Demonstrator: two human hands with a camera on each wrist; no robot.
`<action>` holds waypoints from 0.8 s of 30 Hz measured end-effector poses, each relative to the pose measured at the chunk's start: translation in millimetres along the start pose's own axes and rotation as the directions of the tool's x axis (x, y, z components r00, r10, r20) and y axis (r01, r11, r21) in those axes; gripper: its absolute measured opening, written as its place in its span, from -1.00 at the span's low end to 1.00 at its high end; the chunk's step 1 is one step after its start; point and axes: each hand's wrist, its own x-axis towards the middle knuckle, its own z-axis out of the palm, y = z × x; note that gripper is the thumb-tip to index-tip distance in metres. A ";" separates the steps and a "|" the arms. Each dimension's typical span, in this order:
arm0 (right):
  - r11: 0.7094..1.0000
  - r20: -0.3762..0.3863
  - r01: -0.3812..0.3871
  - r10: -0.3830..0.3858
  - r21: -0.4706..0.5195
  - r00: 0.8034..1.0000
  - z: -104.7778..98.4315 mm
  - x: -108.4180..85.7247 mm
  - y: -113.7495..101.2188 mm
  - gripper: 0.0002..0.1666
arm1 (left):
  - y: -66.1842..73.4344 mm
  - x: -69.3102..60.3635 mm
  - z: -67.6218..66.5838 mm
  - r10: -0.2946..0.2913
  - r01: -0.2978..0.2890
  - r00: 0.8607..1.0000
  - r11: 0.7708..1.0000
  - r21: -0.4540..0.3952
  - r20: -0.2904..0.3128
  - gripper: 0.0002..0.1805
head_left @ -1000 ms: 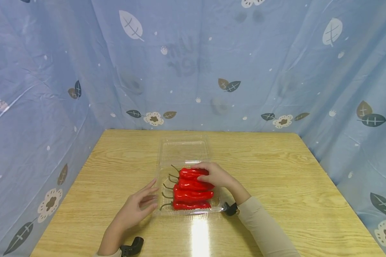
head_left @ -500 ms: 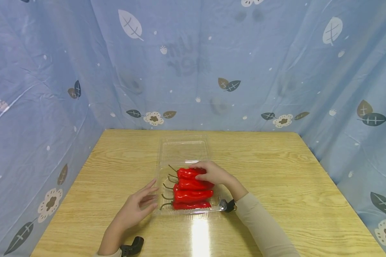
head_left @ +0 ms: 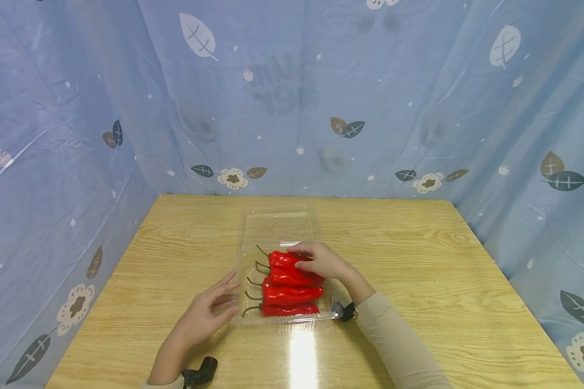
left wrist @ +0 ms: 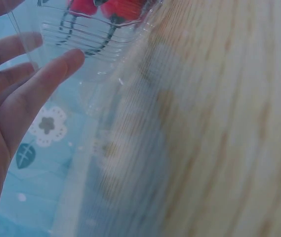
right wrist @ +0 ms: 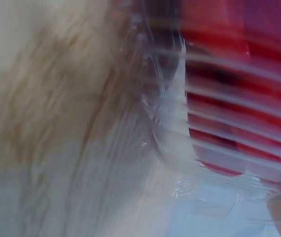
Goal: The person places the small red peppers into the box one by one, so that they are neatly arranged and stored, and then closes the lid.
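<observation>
Several red peppers lie side by side in a clear plastic box, its front rim (head_left: 292, 321) facing the person, stems pointing left. The right hand (head_left: 323, 261) holds the farthest pepper (head_left: 277, 259) from above, thumb on the near side. Fingers cover that pepper's right end. Just nearer lies a second pepper (head_left: 294, 277), then another pepper (head_left: 294, 295), and the front pepper (head_left: 290, 310). The left hand (head_left: 206, 314) stays at the box's left wall, fingers spread and fairly straight. In the left wrist view, the fingers (left wrist: 41, 89) come against or very near the ribbed clear wall (left wrist: 93, 37).
The box's clear lid (head_left: 279, 229) lies folded back on the wooden table (head_left: 394, 243). A blue patterned curtain (head_left: 272, 108) surrounds the back and sides. Each wrist wears a black camera, the left camera (head_left: 206, 371) nearest the front. The right wrist view is blurred.
The right hand has moved slightly left and away from the person, and the farthest pepper has shifted with it. The left hand and the box stay in place.
</observation>
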 end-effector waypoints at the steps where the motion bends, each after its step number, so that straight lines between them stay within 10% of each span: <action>1: 1.000 -0.004 0.006 -0.006 0.005 1.000 0.1 -0.2 0.3 -0.56 | -0.2 0.0 0.0 -0.003 0.003 1.000 1.000 -0.002 0.000 -0.43; 24: 0.996 -0.101 0.069 -0.062 0.062 0.993 -0.7 -3.6 6.0 -0.58 | 0.7 0.9 -0.6 0.025 -0.025 1.000 1.000 -0.019 -0.004 -0.45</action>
